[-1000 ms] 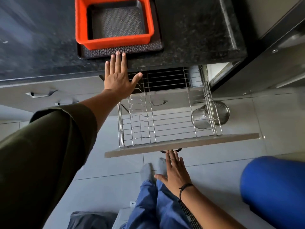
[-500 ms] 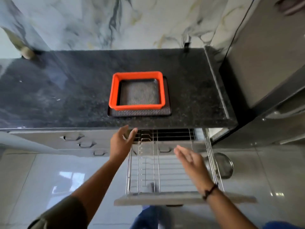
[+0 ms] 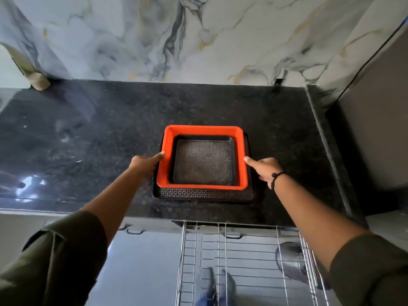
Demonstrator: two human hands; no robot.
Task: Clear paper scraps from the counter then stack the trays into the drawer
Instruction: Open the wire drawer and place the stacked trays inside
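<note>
Three nested trays sit on the black counter (image 3: 88, 140) near its front edge. A large dark patterned tray (image 3: 205, 194) is at the bottom, an orange tray (image 3: 203, 130) rests on it, and a smaller dark tray (image 3: 203, 162) lies inside the orange one. My left hand (image 3: 144, 165) holds the stack's left side, thumb on the orange rim and fingers curled at the bottom tray's edge. My right hand (image 3: 266, 168) holds the right side the same way. Below the counter the wire drawer (image 3: 220, 250) stands pulled out. I see no paper scraps.
A steel vessel (image 3: 289, 259) shows through the drawer's right side. A tall grey cabinet (image 3: 371, 140) borders the counter on the right, and a marble wall rises behind. A small beige object (image 3: 40, 81) stands at the back left corner.
Both hands rose from the drawer's level to the counter and closed on the two sides of the tray stack. My view tilted up towards the counter.
</note>
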